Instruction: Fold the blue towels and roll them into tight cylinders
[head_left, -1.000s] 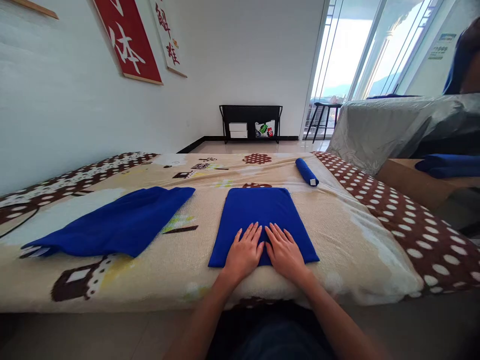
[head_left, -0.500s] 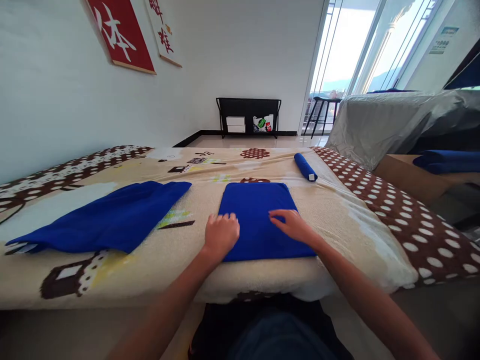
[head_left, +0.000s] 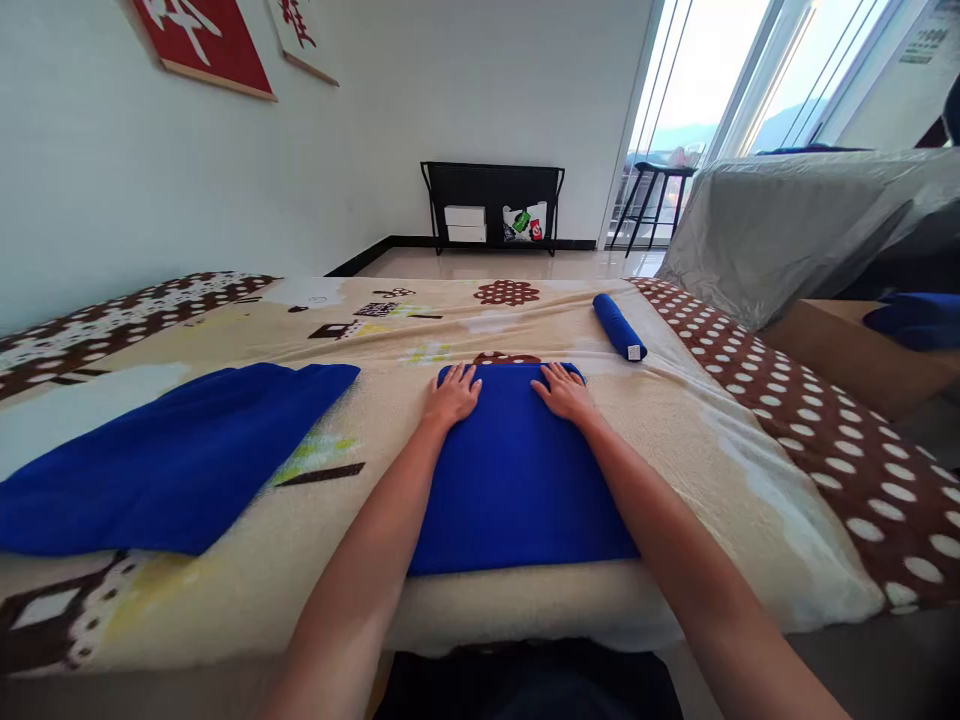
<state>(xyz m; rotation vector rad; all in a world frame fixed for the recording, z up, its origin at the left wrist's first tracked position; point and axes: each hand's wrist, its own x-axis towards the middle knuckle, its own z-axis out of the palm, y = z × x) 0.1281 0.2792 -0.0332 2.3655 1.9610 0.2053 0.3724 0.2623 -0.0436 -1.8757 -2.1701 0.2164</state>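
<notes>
A folded blue cloth [head_left: 517, 480] lies flat in front of me on the patterned blanket [head_left: 465, 610]. My left hand [head_left: 453, 396] rests on its far left corner, fingers spread and pointing away from me. On the far right corner lies my right hand [head_left: 564, 392], also flat with its fingers apart. Neither hand grips anything. Off to the left, a second blue cloth [head_left: 180, 450] is loosely spread, its left end cut off by the view's edge. A rolled blue cloth [head_left: 619, 328] with a small white tag sits beyond my right hand.
Brown fabric with white dots [head_left: 810, 430] edges the blanket on the right. Beyond it stand a cardboard box [head_left: 825, 350] with blue fabric inside and a bulky shape under plastic sheeting [head_left: 795, 220]. A black rack [head_left: 491, 190] stands by the far wall.
Both hands have moved forward from the middle of the folded cloth to its far corners, and their curled fingers have flattened out. The view has shifted slightly downward.
</notes>
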